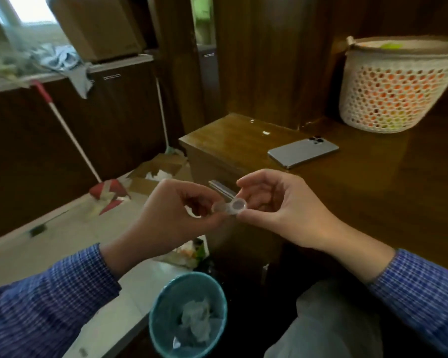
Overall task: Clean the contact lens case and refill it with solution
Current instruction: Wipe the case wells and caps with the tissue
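While both hands pinch it, one clear plastic two-well contact lens case (229, 207) spans between them above the teal wastebasket (189, 313): left hand (176, 215) grasping one end, right hand (277, 205) the other; one grey phone (303, 152) lies on the counter (398, 177).

1. The contact lens case (230, 206) is clear, smooth plastic.
2. The desk (373, 182) is brown wood with a glossy, reflective varnish.
3. The phone (303, 153) has a matt silvery back and a shiny metal edge.
4. The basket (396, 89) is white perforated plastic.
5. The bin (163, 301) is teal plastic, holding crumpled tissue (195, 321).
6. The sleeves (49, 306) are blue checked woven cloth.
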